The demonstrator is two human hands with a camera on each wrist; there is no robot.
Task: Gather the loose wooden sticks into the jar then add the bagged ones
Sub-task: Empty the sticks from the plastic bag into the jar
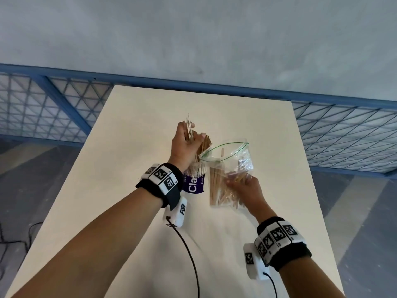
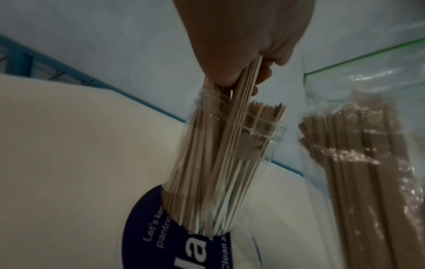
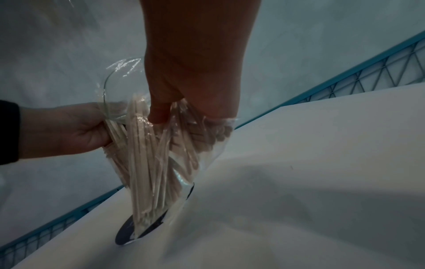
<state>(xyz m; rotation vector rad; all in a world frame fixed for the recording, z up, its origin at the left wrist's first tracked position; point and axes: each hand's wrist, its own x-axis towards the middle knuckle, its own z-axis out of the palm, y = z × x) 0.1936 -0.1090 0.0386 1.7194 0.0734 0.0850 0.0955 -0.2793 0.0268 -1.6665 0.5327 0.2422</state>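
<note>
A clear jar [image 1: 194, 183] with a purple label stands mid-table, packed with upright wooden sticks [image 2: 207, 163]. Above its mouth my left hand [image 1: 192, 134] grips a small bundle of sticks [image 1: 189, 127], whose lower ends reach down into the jar [image 2: 264, 131]. Just right of the jar my right hand [image 1: 241, 186] grips a clear zip bag [image 1: 227, 166] with a green seal, held off the table. The bag's mouth gapes upward and several sticks [image 1: 219, 190] lie inside it. In the right wrist view my fingers [image 3: 158, 114] pinch the bag [image 3: 161, 154] around its sticks.
The pale table [image 1: 133, 168] ends at a blue mesh fence [image 1: 53, 104] at the back and both sides. Black cables [image 1: 189, 250] trail from my wrist cameras across the near part of the table.
</note>
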